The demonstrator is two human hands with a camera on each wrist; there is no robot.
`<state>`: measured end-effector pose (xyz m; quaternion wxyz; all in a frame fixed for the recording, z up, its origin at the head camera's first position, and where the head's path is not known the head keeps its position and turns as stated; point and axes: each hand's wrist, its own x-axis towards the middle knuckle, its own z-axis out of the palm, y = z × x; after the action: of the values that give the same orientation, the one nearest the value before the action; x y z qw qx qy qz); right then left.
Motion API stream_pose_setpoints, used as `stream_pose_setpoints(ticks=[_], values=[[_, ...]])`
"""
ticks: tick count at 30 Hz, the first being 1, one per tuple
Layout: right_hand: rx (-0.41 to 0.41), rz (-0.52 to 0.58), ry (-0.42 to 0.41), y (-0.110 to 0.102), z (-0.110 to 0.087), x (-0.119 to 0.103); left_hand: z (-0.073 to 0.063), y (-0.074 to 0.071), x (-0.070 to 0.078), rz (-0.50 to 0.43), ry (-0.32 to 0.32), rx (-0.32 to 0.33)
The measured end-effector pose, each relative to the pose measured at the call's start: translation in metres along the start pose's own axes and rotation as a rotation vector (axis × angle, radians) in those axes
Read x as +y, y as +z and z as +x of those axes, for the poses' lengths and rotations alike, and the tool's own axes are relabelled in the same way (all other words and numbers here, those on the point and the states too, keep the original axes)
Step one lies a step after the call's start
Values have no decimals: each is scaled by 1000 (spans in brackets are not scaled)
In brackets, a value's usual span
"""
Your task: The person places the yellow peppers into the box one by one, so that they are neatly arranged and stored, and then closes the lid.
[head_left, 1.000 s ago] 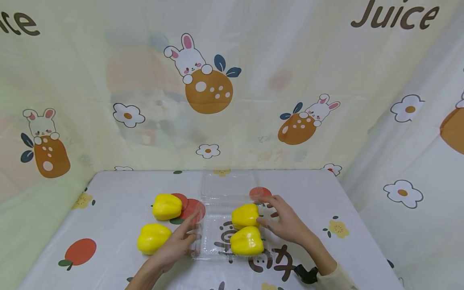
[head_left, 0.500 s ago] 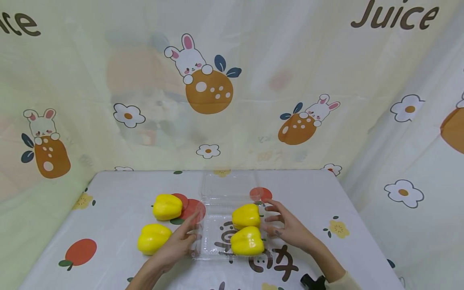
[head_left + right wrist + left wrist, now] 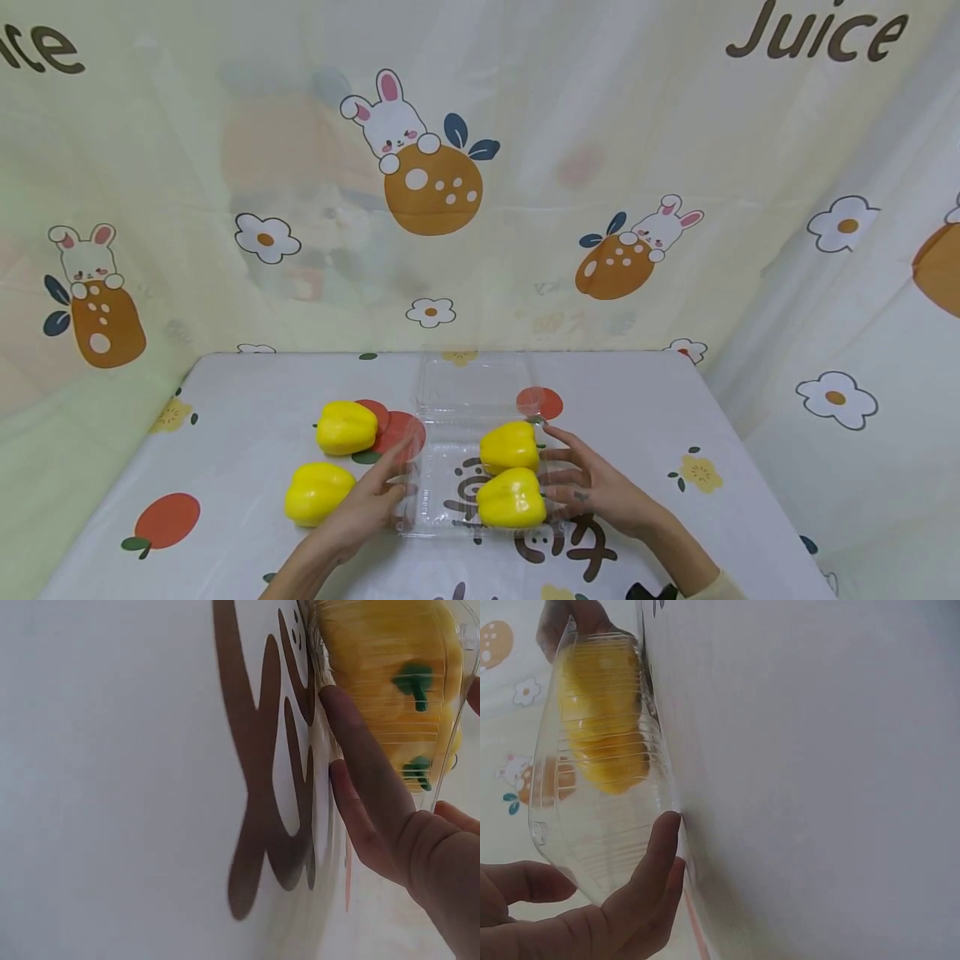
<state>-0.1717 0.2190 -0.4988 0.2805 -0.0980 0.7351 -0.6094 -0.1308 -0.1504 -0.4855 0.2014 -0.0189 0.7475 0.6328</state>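
Observation:
A clear plastic clamshell box stands on the table with its lid laid back, away from me. Two yellow bell peppers, one farther and one nearer, lie in its right half, green stems pointing right. My left hand touches the left wall with extended fingers; in the left wrist view its thumb is by the rim. At the right wall, my right hand has its fingers spread along the side, and the right wrist view shows fingertips low against the plastic.
Two more yellow bell peppers lie left of the box, one farther back and one close beside my left hand. The table has a white printed cloth. A printed curtain hangs behind it.
My right hand has let go of the farther pepper inside the box, drawn back to the right, then slid nearer along the right wall. My left hand has stayed put.

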Motion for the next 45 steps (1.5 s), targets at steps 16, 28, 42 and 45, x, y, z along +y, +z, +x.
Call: stream_pose_setpoints(ticks=[16,28,42,45], values=[[-60,73,-18,-4,0,6,1,0,-1,1,-10,10],[-89,104,-35,-3,-3,4,-2,1,3,44,-7,6],[-79,116,-18,-3,-3,3,-22,-3,23,394,170,145],[-78,114,-21,-3,-3,3,-28,-5,30,439,209,177]])
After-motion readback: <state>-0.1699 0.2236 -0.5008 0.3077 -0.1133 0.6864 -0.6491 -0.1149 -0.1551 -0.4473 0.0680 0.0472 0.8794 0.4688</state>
